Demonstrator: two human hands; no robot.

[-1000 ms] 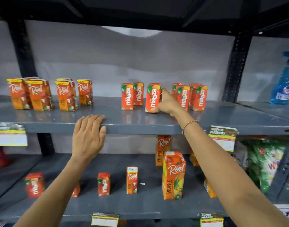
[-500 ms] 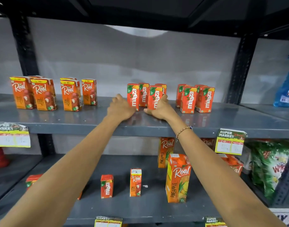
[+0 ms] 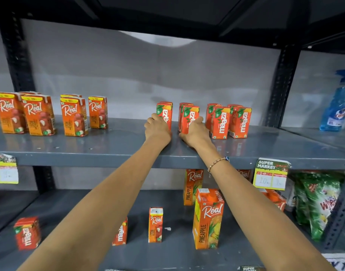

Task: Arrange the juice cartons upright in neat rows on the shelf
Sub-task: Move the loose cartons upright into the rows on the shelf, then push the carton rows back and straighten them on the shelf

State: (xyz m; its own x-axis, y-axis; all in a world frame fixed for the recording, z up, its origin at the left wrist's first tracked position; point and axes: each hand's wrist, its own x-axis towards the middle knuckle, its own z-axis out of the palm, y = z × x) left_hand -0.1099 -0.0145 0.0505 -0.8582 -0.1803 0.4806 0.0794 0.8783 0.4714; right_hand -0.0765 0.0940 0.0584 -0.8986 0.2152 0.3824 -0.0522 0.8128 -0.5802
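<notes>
On the upper grey shelf (image 3: pixel 113 149) stand small red Maaza cartons in pairs, front to back. My left hand (image 3: pixel 157 128) grips the leftmost Maaza carton (image 3: pixel 165 114) from its left side. My right hand (image 3: pixel 195 132) holds the second front Maaza carton (image 3: pixel 190 116) from below and the right. Two more Maaza pairs (image 3: pixel 229 122) stand upright just to the right. Several orange Real litchi cartons (image 3: pixel 38 114) stand upright at the shelf's left.
The lower shelf (image 3: pixel 167 253) carries scattered cartons: a tall Real pineapple carton (image 3: pixel 207 220), a small Real carton (image 3: pixel 155 224), Maaza cartons (image 3: pixel 27 232). A blue spray bottle (image 3: pixel 334 106) stands on the upper right; green detergent bags (image 3: pixel 318 200) sit on the lower right. Price tags (image 3: pixel 270 174) hang off the shelf edge.
My left hand left the shelf's front edge and reached the left Maaza carton. Both hands now hold cartons, which stand slightly farther apart than half a second ago.
</notes>
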